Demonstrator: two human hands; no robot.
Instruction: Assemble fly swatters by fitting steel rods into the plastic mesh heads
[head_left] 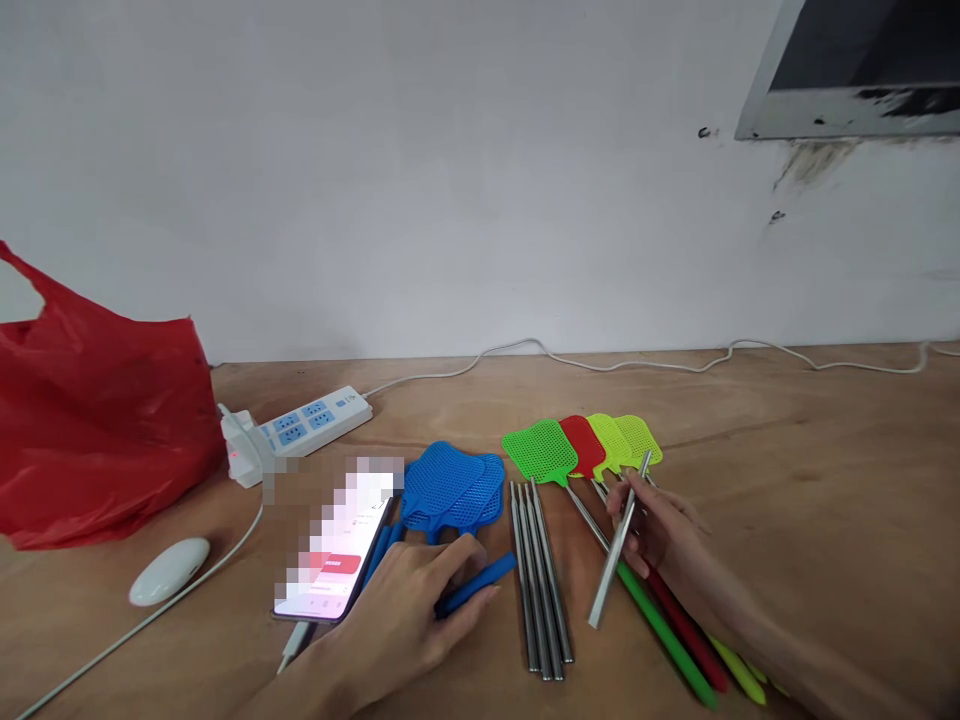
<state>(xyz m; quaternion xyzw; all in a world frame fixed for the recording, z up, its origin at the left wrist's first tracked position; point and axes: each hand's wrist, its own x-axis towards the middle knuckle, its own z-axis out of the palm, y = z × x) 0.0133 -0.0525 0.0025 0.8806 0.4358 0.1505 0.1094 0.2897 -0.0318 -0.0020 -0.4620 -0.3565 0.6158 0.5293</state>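
Note:
My left hand (409, 615) is closed around a blue plastic handle (487, 578), whose end points up and to the right. Just beyond it lie blue fly swatter heads (450, 485), overlapping one another. In my right hand (664, 530) is a slim metal tube (619, 545), held tilted with its lower end toward me. Between the hands several metal tubes (538, 590) lie side by side. Under and beside my right hand are fly swatters with a green head (540, 452), a red head (583, 445) and yellow heads (634, 438); my wrist partly hides their handles.
A lit phone (341, 560) rests left of my left hand. Farther left are a white power strip (322, 420) with a plugged-in adapter (246, 450), a white mouse-shaped object (170, 572) and a red plastic bag (105, 420). A white cable (585, 362) runs along the wall.

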